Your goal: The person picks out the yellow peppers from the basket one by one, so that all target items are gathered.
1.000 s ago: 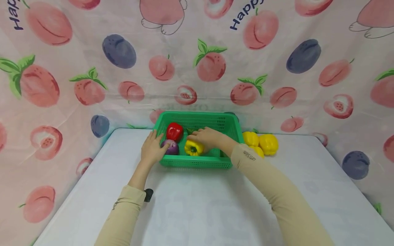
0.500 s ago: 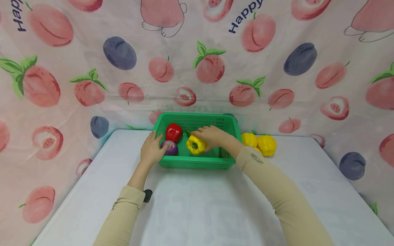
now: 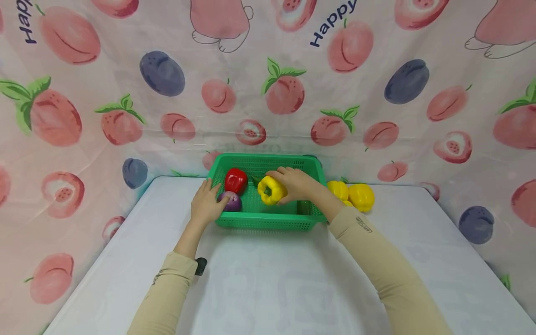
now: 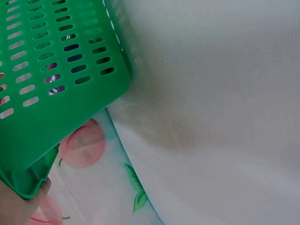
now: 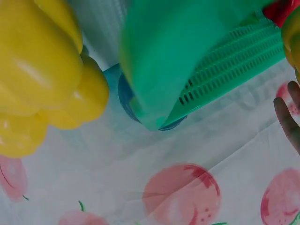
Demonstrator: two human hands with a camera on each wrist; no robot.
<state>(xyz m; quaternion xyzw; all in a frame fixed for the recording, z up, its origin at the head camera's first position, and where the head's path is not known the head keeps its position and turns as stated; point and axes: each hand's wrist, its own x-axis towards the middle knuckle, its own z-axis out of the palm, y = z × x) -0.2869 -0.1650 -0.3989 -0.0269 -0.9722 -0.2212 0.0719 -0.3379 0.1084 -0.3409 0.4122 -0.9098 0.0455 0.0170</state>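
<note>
My right hand (image 3: 296, 185) grips a yellow bell pepper (image 3: 271, 190) over the green basket (image 3: 264, 217), the pepper's stem end facing left. Only some of those fingers (image 5: 287, 117) show at the edge of the right wrist view, below part of the pepper (image 5: 293, 42). At the basket's left side, my left hand (image 3: 206, 202) holds the rim, its thumb reaching inward beside a round purple vegetable (image 3: 231, 201), perhaps an onion. A red bell pepper (image 3: 236, 181) lies just behind that. The left wrist view shows the left hand (image 4: 21, 206) at the basket's rim (image 4: 35, 187).
Several yellow bell peppers (image 3: 361, 197) sit together on the white table (image 3: 272, 279), just right of the basket. Something green (image 3: 256, 180) lies inside near the back. A fruit-printed cloth (image 3: 268, 130) hangs directly behind the basket.
My right hand has lifted the yellow bell pepper up and slightly to the right from the basket's floor. The left hand stays at the left rim.
</note>
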